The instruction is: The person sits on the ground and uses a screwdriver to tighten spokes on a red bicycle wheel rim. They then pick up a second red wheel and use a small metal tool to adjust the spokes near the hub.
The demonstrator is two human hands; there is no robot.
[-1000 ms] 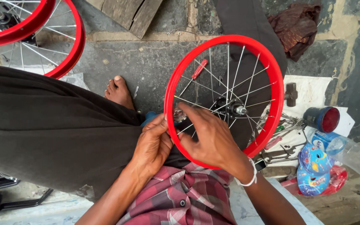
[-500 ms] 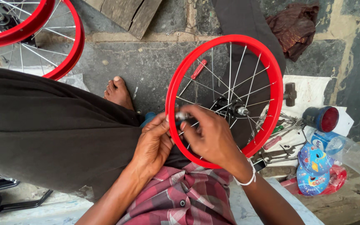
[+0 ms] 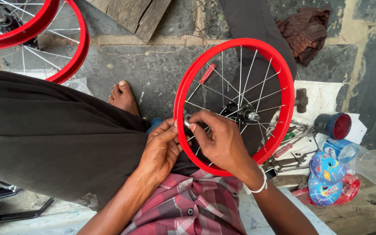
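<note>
Gripping red rim [image 3: 279, 78], both hands curled

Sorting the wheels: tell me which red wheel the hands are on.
The whole red wheel at centre, both hands gripping its near-left rim; the other red wheels lie untouched at top left.

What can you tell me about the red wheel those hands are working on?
The wheel is a glossy red rim, metal by its look, with no tyre. Thin silver spokes run from it to a dark hub at the centre. It rests on the person's lap, over dark trousers. The left hand steadies the rim's near-left edge from outside. The right hand reaches in among the spokes and pinches a small silver part just inside that edge.
</note>
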